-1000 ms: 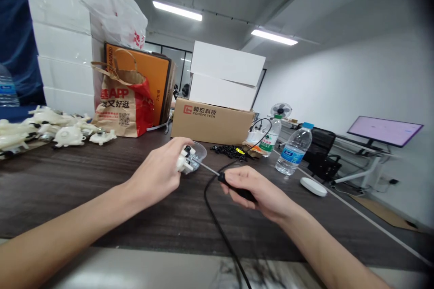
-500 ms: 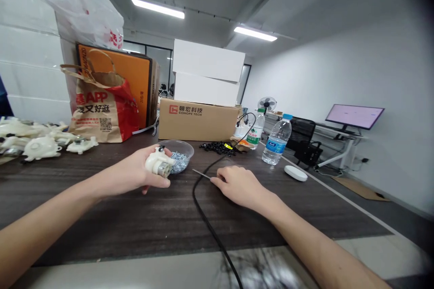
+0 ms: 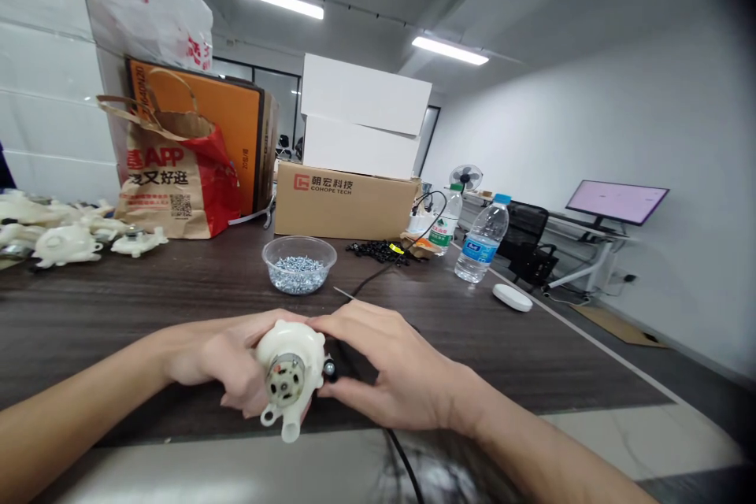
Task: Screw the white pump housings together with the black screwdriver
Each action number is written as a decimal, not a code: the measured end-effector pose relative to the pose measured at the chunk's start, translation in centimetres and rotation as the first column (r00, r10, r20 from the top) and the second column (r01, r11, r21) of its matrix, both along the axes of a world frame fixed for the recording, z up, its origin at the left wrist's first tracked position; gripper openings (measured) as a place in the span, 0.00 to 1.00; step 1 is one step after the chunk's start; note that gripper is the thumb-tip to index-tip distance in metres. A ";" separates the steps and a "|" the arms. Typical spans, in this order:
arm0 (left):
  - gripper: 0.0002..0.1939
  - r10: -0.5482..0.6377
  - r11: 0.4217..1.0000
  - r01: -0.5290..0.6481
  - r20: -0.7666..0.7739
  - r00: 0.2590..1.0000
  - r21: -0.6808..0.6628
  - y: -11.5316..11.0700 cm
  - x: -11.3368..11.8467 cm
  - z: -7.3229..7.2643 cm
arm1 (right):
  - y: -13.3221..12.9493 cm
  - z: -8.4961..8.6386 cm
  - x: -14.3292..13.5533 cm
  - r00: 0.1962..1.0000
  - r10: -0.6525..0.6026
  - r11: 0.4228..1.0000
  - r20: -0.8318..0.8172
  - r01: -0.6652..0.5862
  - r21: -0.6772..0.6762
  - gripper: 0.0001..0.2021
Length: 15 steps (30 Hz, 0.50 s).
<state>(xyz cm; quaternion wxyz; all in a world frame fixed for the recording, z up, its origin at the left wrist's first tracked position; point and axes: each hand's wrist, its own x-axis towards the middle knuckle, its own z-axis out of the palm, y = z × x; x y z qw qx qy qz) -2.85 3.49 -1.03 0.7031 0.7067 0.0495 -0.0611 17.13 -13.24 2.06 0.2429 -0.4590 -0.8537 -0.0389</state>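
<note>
Left hand (image 3: 218, 366) cradles the small white plastic pump housing (image 3: 289, 374), fingers wrapped around it; right hand (image 3: 383, 366) pinches its side. Best kept steady above the dark wooden surface (image 3: 177, 291).

left hand (image 3: 221, 362) gripping white pump housing (image 3: 289, 366) from left | right hand (image 3: 383, 370) touching its right side | clear bowl of screws (image 3: 299, 263) behind on dark table (image 3: 177, 291) | black cable (image 3: 407, 465) below

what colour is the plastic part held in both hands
Cream white pump housing, with a silver metal motor end facing the head camera.
</note>
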 end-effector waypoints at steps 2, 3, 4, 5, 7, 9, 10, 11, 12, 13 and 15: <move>0.46 0.000 0.998 -0.002 -0.047 0.999 -0.056 -0.2 -0.1 -0.5 | -0.1 0.0 -0.1 0.999 0.042 0.999 0.011 -0.042 0.010 0.16; 0.48 0.006 0.998 -0.009 -0.050 0.999 -0.062 -0.3 -0.1 -0.6 | -0.2 0.0 -0.1 0.998 0.054 0.998 0.020 -0.054 0.012 0.14; 0.49 0.013 0.998 -0.016 -0.050 0.999 -0.067 -0.3 -0.1 -0.6 | -0.2 0.0 -0.1 0.997 0.064 0.998 0.033 -0.064 0.011 0.12; 0.49 0.018 0.998 -0.021 -0.052 0.998 -0.067 -0.4 -0.2 -0.5 | -0.2 0.0 0.0 0.996 0.071 0.997 0.050 -0.071 0.008 0.11; 0.45 -0.020 0.998 0.015 -0.074 0.997 -0.061 -0.3 -0.2 -0.2 | -0.2 0.1 0.1 0.993 0.092 0.996 0.076 -0.092 -0.011 0.09; 0.39 -0.095 0.995 0.090 -0.106 0.990 -0.048 -0.2 0.0 0.4 | 0.1 0.3 0.1 0.988 0.136 0.990 0.077 -0.132 -0.051 0.10; 0.34 -0.126 0.992 0.123 -0.121 0.985 -0.035 -0.2 0.0 0.7 | 0.2 0.4 0.1 0.984 0.168 0.984 0.066 -0.162 -0.078 0.11; 0.30 -0.140 0.990 0.139 -0.128 0.982 -0.019 -0.4 0.1 1.2 | 0.3 0.6 0.1 0.980 0.193 0.976 0.049 -0.187 -0.108 0.11; 0.26 -0.138 0.990 0.138 -0.130 0.982 -0.002 -0.6 0.2 1.7 | 0.4 0.6 0.0 0.979 0.199 0.972 0.032 -0.193 -0.137 0.12; 0.24 -0.134 0.990 0.138 -0.128 0.983 0.022 -0.7 0.3 2.2 | 0.3 0.5 0.1 0.982 0.186 0.972 0.022 -0.181 -0.151 0.12; 0.22 -0.137 0.990 0.141 -0.106 0.985 0.029 -0.6 0.6 3.3 | 0.2 -0.1 0.8 0.999 0.039 0.992 0.035 -0.035 -0.118 0.13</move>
